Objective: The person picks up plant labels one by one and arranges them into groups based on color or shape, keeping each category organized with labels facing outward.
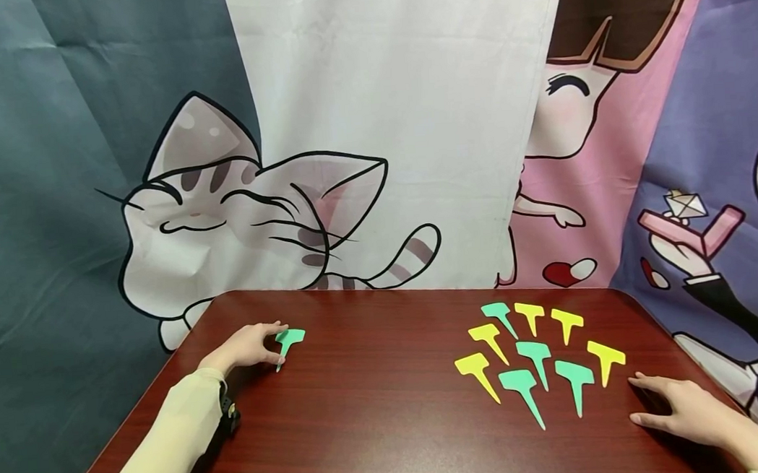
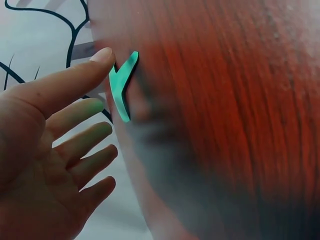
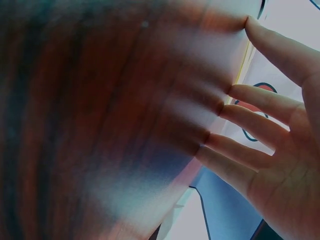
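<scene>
1. And here's the green marker (image 1: 290,337), at the left of the surface (image 1: 376,410): glossless, T-shaped, its broad head away, its tapering stem pointing nearer.
2. Thin, plastic-looking, it should handle light and stiff, slightly flexible, perhaps slick; the head's edges look the best hold, sparing that narrow tip.
3. The left hand (image 1: 249,346) is loose, thumb and fingers against the marker without clenching.
4. Across, the right hand (image 1: 689,409) grasps nothing, fingers extended near five yellow markers (image 1: 473,364) and four more green ones.
</scene>
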`<action>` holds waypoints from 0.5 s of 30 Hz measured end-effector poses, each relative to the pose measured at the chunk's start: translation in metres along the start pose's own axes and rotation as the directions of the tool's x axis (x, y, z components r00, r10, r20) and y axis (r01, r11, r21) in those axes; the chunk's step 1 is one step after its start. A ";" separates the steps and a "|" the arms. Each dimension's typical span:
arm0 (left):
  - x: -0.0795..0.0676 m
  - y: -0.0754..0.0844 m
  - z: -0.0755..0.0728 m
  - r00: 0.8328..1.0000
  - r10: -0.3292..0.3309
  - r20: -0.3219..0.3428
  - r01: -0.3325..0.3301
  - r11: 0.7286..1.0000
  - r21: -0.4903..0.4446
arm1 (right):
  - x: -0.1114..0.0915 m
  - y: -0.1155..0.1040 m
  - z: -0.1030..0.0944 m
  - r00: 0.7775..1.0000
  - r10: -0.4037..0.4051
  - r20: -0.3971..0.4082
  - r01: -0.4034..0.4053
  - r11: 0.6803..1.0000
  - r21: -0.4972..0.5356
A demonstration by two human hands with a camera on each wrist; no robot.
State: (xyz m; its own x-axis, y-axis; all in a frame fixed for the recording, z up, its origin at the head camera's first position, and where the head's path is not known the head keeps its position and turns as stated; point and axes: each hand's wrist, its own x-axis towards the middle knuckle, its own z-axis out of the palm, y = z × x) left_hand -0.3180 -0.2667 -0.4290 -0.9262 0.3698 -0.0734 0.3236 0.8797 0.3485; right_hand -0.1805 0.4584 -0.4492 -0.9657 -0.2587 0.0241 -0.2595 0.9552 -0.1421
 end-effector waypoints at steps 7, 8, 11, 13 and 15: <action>0.001 -0.003 0.001 0.999 -0.031 0.042 0.032 0.999 -0.035 | 0.001 -0.003 -0.002 1.000 0.009 0.010 -0.009 1.000 -0.001; 0.001 -0.004 0.001 0.999 -0.029 0.042 0.030 0.999 -0.032 | 0.001 -0.003 -0.002 1.000 0.008 0.010 -0.008 1.000 -0.002; 0.000 -0.004 0.002 0.999 -0.031 0.043 0.032 0.999 -0.036 | 0.002 -0.003 -0.003 1.000 0.010 0.008 -0.010 1.000 -0.004; 0.000 -0.004 0.002 0.998 -0.035 0.045 0.037 0.999 -0.040 | 0.001 -0.003 -0.002 1.000 0.010 0.003 -0.010 1.000 -0.006; 0.000 -0.003 0.003 0.998 -0.033 0.049 0.035 0.998 -0.044 | 0.001 -0.003 -0.002 1.000 0.009 0.002 -0.009 1.000 0.000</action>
State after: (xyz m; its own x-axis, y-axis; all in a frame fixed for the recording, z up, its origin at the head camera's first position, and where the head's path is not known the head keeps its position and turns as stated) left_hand -0.3185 -0.2689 -0.4331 -0.9257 0.3550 -0.1307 0.2822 0.8781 0.3865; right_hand -0.1806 0.4560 -0.4470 -0.9680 -0.2499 0.0211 -0.2503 0.9577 -0.1420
